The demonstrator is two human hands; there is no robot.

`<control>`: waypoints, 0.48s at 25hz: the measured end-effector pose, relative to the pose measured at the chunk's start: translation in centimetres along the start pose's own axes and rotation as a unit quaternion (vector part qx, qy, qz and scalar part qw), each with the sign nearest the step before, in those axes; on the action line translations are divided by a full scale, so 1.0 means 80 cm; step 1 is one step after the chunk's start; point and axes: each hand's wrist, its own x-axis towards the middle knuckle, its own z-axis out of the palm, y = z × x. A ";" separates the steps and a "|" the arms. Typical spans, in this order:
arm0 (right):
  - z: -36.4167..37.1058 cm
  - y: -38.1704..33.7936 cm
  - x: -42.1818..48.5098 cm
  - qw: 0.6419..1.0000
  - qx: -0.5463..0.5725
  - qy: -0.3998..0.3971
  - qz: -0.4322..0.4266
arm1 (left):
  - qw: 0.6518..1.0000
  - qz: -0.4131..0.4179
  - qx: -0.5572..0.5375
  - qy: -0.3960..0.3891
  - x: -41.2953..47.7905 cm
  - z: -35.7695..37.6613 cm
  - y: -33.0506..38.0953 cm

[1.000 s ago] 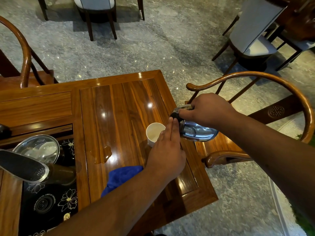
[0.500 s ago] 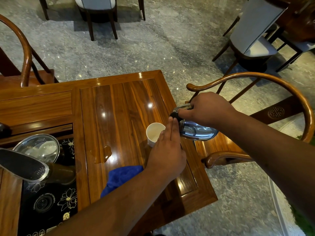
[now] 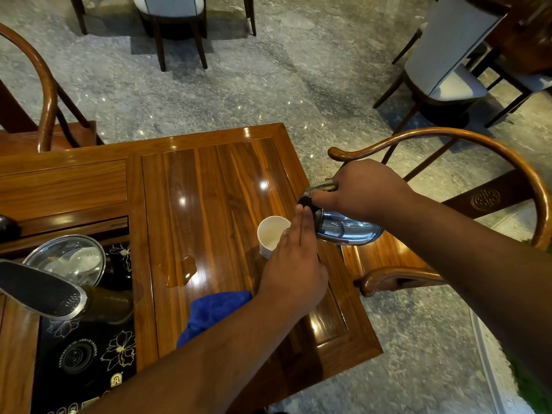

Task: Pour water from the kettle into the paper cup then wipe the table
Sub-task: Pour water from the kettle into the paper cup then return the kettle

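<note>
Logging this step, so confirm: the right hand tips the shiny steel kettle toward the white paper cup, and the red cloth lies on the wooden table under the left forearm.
One detail is wrong: the cloth is blue, not red, as the head view shows. The rest holds: the right hand tips the shiny steel kettle toward the white paper cup on the wooden table.

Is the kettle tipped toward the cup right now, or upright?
Tipped. The kettle lies almost on its side in the right hand, top end toward the paper cup. The left hand steadies its lid.
</note>
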 end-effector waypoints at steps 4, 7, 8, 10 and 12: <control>0.000 -0.002 0.000 1.000 0.001 -0.004 -0.001 | 1.000 -0.004 0.003 -0.001 0.000 0.000 -0.002; 0.000 -0.002 0.001 1.000 -0.007 -0.003 -0.005 | 1.000 -0.003 0.005 0.000 0.000 0.000 -0.002; 0.001 -0.002 0.001 1.000 -0.007 -0.002 -0.004 | 1.000 -0.002 0.006 0.001 0.000 0.000 -0.002; 0.003 0.000 -0.002 1.000 0.003 0.001 0.005 | 1.000 -0.003 0.009 -0.001 0.001 0.001 -0.004; 0.009 0.005 -0.007 0.999 0.026 0.008 0.024 | 1.000 0.001 0.019 -0.008 0.001 0.000 -0.006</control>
